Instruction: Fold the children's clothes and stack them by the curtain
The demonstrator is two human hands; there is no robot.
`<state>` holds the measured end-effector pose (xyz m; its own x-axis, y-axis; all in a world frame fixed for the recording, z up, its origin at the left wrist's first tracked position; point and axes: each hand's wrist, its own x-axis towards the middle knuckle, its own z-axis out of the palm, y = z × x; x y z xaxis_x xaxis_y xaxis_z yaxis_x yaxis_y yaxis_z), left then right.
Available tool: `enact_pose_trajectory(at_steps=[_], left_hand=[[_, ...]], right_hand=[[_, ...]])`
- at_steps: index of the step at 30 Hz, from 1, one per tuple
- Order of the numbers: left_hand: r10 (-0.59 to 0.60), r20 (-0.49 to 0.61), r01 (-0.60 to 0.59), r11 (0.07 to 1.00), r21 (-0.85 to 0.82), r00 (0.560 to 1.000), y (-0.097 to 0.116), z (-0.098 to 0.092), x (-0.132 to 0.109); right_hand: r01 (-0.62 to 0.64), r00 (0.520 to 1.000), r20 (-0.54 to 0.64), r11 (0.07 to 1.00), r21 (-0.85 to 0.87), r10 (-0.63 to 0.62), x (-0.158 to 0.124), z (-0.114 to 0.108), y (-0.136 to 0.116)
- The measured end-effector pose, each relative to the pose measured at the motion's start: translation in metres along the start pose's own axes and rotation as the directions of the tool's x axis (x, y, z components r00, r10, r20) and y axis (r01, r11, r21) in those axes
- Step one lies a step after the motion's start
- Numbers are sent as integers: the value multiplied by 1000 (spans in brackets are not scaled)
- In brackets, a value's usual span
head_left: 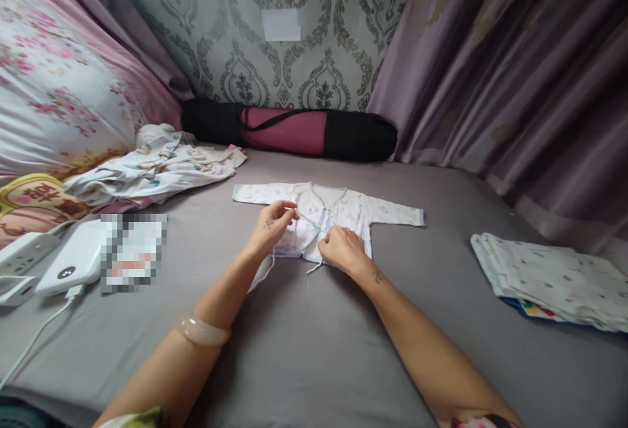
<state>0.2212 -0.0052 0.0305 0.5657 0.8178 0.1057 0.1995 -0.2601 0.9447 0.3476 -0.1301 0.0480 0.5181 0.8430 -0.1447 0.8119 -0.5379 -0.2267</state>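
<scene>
A small white baby shirt (353, 209) with pale blue trim lies spread out on the grey bed sheet, sleeves stretched to both sides. Over its left front panel, my left hand (275, 222) pinches a thin white tie string that runs up toward the shirt's middle. My right hand (343, 245) is closed low on the other panel, fingers curled down at the front opening. It seems to grip a tie there, though the fingers hide most of it. Loose string ends hang below the hem. Another small bow or knot shows near the neckline.
A black and maroon long bag (284, 130) lies along the wall. Crumpled printed cloth (167, 163) and a floral pillow (63, 81) are at left. Nearer stand a white power bank (81, 258), a power strip (27, 251) and a cable. Folded cloth (549, 277) sits at right.
</scene>
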Motion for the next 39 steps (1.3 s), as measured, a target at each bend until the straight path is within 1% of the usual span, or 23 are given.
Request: enact_pose_trajectory(at_steps=[1,3,6,8,10,12,13,14,15,16,17,18,19,20,21,23,24,25,28,32,34,36,39], left_hand=[[4,-49,-3,1000,21,999,-3,-2,3],[35,-159,-9,987,160,987,-8,-6,5],[172,-263,-40,897,440,949,-9,-8,-2],[261,-216,-110,838,534,941,-4,-5,-12],[308,-85,-212,805,554,948,2,2,-23],[318,61,-299,786,541,946,5,11,-32],[311,118,-324,781,533,943,5,14,-34],[294,159,-333,780,530,942,4,17,-36],[273,189,-332,779,532,943,2,20,-37],[252,209,-326,779,536,945,-1,21,-37],[235,220,-319,777,543,947,-3,22,-37],[223,224,-312,774,552,949,-6,22,-37],[216,224,-307,768,561,950,-8,22,-37],[215,221,-305,762,571,951,-10,21,-37],[217,216,-304,757,579,952,-12,21,-36],[220,207,-301,751,588,953,-14,20,-35],[222,204,-300,750,589,954,-14,20,-35],[223,202,-300,751,588,954,-14,20,-34],[198,191,-272,773,573,962,-11,20,-31],[27,100,-72,870,488,995,-2,17,-25],[-38,71,2,894,448,997,2,15,-22],[-52,68,16,896,443,996,6,12,-19],[-27,73,-12,873,488,997,16,10,-15]], right_hand=[[3,1000,2,1000,2,-3,1,0,1],[16,1000,8,1000,20,-17,3,-1,5],[61,998,27,995,76,-63,9,0,15],[100,993,52,986,129,-108,16,0,22],[114,984,109,967,229,-142,22,-2,26],[58,977,161,898,435,-141,27,-7,26],[2,977,172,809,588,-127,29,-11,25],[-57,978,175,661,748,-114,30,-14,24],[-104,980,170,467,878,-103,31,-17,22],[-131,983,160,268,954,-89,31,-20,20],[-143,985,152,115,983,-78,31,-21,18],[-144,987,147,47,988,-65,32,-21,18],[-132,990,135,77,988,-40,32,-20,18],[-105,994,108,195,975,-5,31,-18,18],[-64,998,61,374,925,21,31,-16,20],[36,999,-50,743,668,-4,28,-11,22],[77,996,-79,863,500,-43,25,-10,23],[103,994,-77,932,349,-81,21,-10,23],[87,996,19,991,98,-90,9,-12,16],[39,997,64,999,-10,-38,-2,-14,5],[28,999,35,999,-33,-26,-1,-11,4],[35,999,-1,999,-22,-35,5,-8,10],[82,997,-20,989,125,-80,19,-7,26]])
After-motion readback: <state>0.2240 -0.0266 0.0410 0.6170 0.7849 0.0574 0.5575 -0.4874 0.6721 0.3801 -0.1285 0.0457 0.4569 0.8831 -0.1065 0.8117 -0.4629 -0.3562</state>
